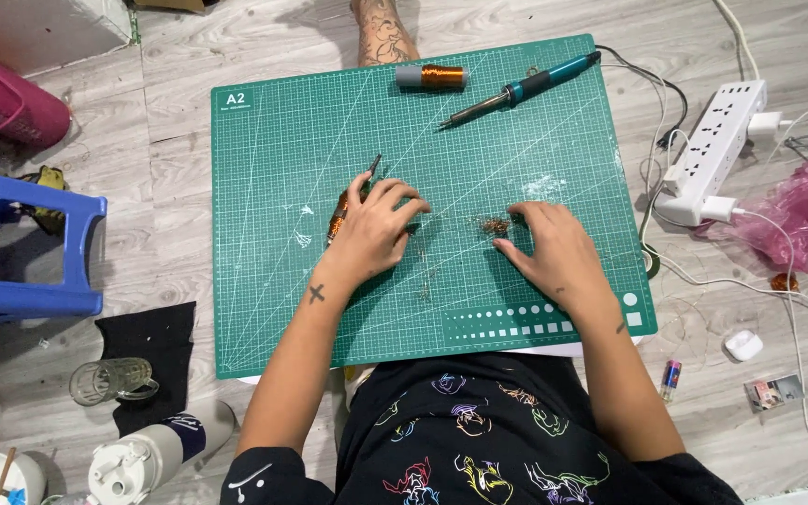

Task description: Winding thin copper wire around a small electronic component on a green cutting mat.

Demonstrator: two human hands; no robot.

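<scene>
While clamped in left-hand (371,229) grip, orange-handled tool (339,213) tip up-right; right hand (554,248) flat, fingers apart.

Both hands are resting on a green cutting mat (264,309) lying on a wooden floor. The left hand (371,229) is holding a small copper-wound tool (340,211) near the mat's centre; the right hand (554,245) is lying flat beside a wire tangle (495,225). A soldering iron (521,90) and a copper wire spool (432,77) are lying at the mat's far edge; a power strip (717,150) is lying off the mat's right edge.
</scene>
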